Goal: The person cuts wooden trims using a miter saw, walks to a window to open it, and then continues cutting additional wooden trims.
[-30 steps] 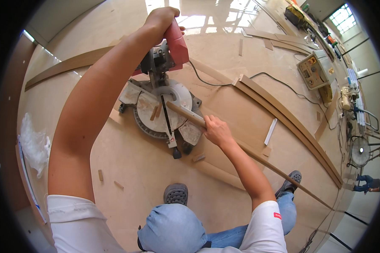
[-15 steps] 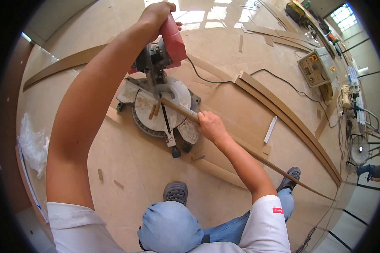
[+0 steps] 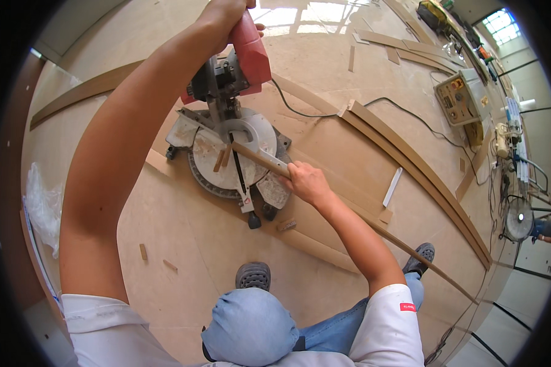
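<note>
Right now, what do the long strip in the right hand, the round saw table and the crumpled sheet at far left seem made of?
Long strip: probably wood or fibreboard, matt brown, by its plain, even colour.
Round saw table: likely metal, dull pale grey, by its scuffed, smudged face.
Crumpled sheet: seemingly plastic film, glossy, by its see-through creases.

My sleeves point(image 3: 382, 327): white, short
My right-sleeve tag point(image 3: 408, 307): small, red
My jeans point(image 3: 250, 327): faded light blue
My shoes point(image 3: 253, 276): dark grey, chunky, ridged
</note>
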